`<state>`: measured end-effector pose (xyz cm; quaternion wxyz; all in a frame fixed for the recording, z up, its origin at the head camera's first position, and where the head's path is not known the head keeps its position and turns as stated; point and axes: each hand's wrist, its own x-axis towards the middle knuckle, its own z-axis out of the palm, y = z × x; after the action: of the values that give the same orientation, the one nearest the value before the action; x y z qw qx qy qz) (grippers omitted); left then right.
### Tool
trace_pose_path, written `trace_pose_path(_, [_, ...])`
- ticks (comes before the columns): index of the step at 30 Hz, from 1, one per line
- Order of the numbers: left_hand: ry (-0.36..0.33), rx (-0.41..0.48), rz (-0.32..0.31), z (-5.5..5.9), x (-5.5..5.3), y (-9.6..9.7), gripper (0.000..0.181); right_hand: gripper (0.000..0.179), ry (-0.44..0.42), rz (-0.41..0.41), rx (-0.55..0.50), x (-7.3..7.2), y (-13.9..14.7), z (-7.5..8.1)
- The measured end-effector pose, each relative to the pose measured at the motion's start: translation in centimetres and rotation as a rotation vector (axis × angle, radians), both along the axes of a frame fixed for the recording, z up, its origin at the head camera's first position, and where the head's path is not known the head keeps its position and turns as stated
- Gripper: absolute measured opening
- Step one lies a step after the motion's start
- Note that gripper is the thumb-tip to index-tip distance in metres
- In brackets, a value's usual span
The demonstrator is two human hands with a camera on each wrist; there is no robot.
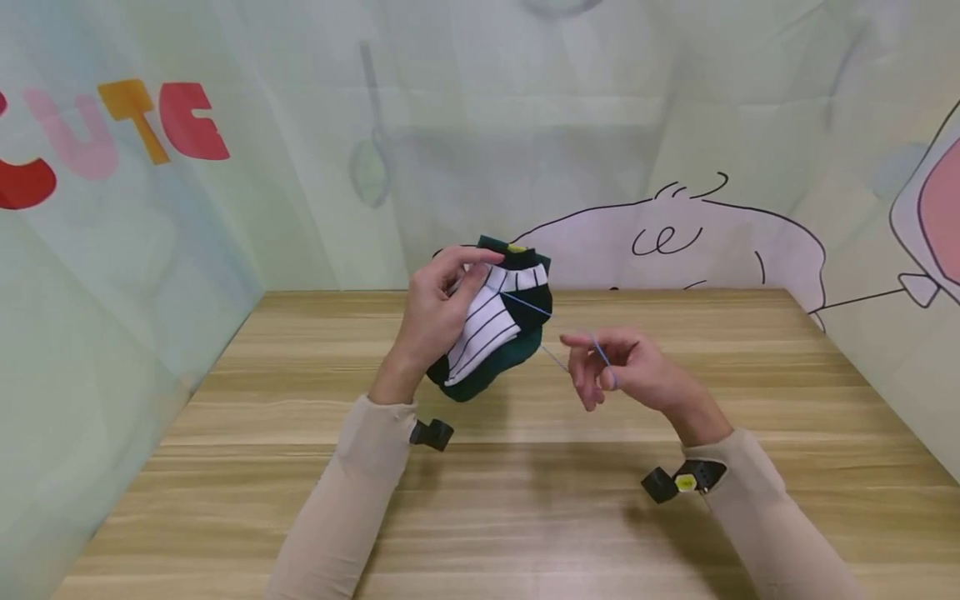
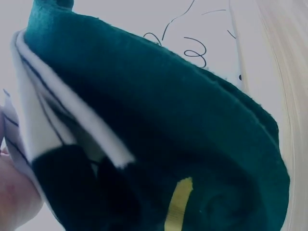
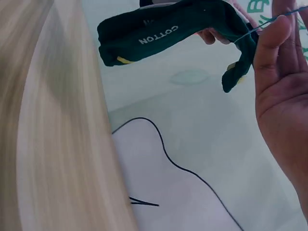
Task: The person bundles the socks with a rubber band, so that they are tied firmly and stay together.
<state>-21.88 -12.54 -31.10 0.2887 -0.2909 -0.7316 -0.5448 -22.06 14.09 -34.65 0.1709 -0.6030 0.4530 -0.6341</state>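
My left hand (image 1: 435, 312) grips a pair of ankle socks above the table, thumb on the near side. The front sock (image 1: 483, 333) is white with dark stripes and a dark heel; a dark green sock (image 1: 498, 367) lies behind it. In the left wrist view the green fabric (image 2: 159, 106) fills most of the picture. A thin blue string (image 1: 527, 303) crosses the socks and runs taut to my right hand (image 1: 637, 367), which holds it around its thumb and fingers. The right wrist view shows the string (image 3: 269, 22) at the thumb and "COTTON" lettering on the green sock (image 3: 192, 36).
The wood-grain table (image 1: 487, 517) spans the space below both hands. Behind it hangs a pale printed backdrop (image 1: 465, 150) with line drawings and colored letters. A small black camera (image 1: 433, 434) sits on the left wrist, another camera (image 1: 660, 485) on the right.
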Motion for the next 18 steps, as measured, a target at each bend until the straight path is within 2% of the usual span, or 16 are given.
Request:
trace_pose_path(4, [0.026,0.020,-0.002,0.0,0.0,0.0,0.017,0.063,-0.228,0.053,-0.166,-0.1,-0.7,-0.3])
trace_pose_path(6, [0.043,0.028,-0.009,0.0,0.0,0.0,0.017,0.067,-0.340,0.045,-0.227,-0.1,-1.0,-0.5])
trace_pose_path(11, [0.114,0.032,-0.018,-0.1,0.0,0.2,0.014,0.067,-0.525,0.002,-0.317,0.3,-1.9,-1.3])
trace_pose_path(14, [0.128,0.038,-0.006,-0.1,-0.1,0.2,0.013,0.057,-0.530,0.043,-0.336,0.3,-2.3,-1.7])
trace_pose_path(18, [0.098,0.056,0.030,0.0,-0.1,-0.2,0.014,0.040,-0.398,0.154,-0.343,-0.1,-2.4,-1.8])
